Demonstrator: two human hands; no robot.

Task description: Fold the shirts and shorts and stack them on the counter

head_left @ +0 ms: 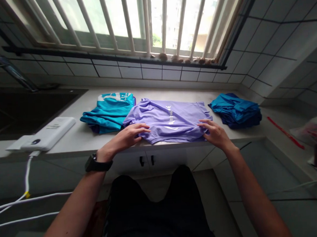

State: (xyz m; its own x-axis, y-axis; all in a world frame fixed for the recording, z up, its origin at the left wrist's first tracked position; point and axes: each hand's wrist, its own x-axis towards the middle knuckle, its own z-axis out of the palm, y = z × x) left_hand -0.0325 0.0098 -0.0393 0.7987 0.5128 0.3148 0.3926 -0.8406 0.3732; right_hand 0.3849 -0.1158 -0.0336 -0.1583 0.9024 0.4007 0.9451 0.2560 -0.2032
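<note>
Hands: left hand (128,135) and right hand (216,133) are resting on the near corners, fingers half-curled, slightly spread; can't tell whether they're pinching cloth.
Lilac shirt (158,120): is lying on the white counter (78,142), front band curving along the near edge, creases spreading between the hands.
Print: curved white mark (170,128) is sitting nearer, white lettering (170,114) running away behind it.
Sides: teal pile (112,112) is touching at left, blue pile (235,110) sitting just beside at right.
Far edge: is lying flatter, left corner bunching.

Two hands (130,136) (216,133), one lavender shirt (171,119) and two clothing piles (111,114) (235,110) show.
</note>
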